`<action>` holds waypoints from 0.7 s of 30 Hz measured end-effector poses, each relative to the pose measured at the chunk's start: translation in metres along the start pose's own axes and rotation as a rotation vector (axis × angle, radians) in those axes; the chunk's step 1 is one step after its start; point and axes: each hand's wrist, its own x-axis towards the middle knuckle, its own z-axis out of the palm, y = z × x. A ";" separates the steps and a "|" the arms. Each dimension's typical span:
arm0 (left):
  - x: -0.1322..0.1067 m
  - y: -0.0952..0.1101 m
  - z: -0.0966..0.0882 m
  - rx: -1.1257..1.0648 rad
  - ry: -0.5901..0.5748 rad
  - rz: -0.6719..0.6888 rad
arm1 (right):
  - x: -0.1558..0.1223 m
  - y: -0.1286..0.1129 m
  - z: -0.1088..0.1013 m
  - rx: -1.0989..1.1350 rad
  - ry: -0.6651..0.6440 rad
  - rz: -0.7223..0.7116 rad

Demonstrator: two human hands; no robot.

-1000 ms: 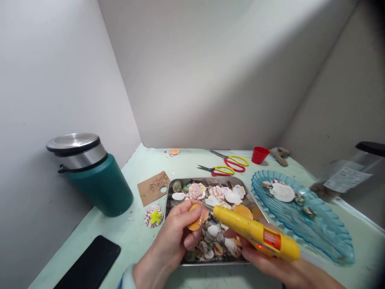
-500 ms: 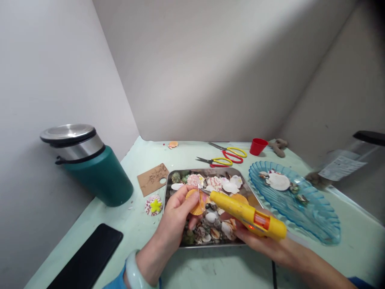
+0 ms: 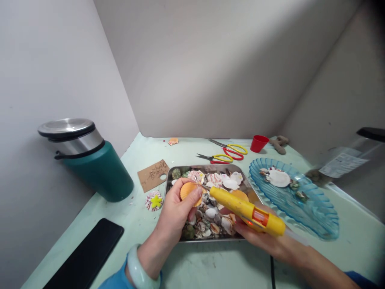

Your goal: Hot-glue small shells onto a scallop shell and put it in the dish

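Observation:
My left hand [image 3: 176, 208] pinches an orange scallop shell [image 3: 188, 191] above the left part of a metal tray [image 3: 173, 178] filled with several mixed seashells. My right hand [image 3: 255, 237] grips a yellow glue gun [image 3: 245, 210] from below. The gun's metal nozzle points left and sits at the shell's right edge, with a thin glue strand between them. A pale bangle shows on my left wrist.
A blue glass dish [image 3: 319, 218] with a white shell and small shells lies right of the tray. Behind it are two scissors [image 3: 224, 154], a red cup [image 3: 259, 143], a brown card [image 3: 152, 175] and a decorated shell [image 3: 154, 200]. A teal flask [image 3: 90, 166] and black phone [image 3: 87, 255] stand left.
My left hand has lifted the orange shell slightly up and left, turning it, and the glue gun's nozzle has followed. The view has shifted a little.

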 end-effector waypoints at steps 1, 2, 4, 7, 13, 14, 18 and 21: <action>0.000 0.000 0.000 0.002 0.001 0.003 | 0.000 0.000 0.000 0.005 0.003 0.000; 0.000 0.000 0.000 0.002 0.001 0.006 | 0.000 0.000 0.000 0.009 0.002 -0.002; 0.000 0.000 0.000 -0.002 -0.003 0.010 | 0.001 0.000 0.001 0.006 -0.002 -0.006; -0.001 0.000 0.000 0.002 -0.016 0.001 | 0.001 0.002 0.002 0.013 -0.009 -0.017; 0.000 -0.002 -0.001 0.018 -0.034 -0.007 | 0.001 0.000 0.002 0.002 0.036 -0.033; 0.000 -0.003 -0.001 0.019 -0.035 -0.007 | 0.002 -0.001 0.001 0.001 0.035 -0.032; 0.000 -0.004 -0.001 0.025 -0.029 -0.007 | 0.004 -0.007 -0.002 -0.018 0.033 -0.040; -0.001 -0.003 0.000 0.045 -0.015 -0.003 | 0.005 -0.010 0.000 -0.053 0.057 -0.055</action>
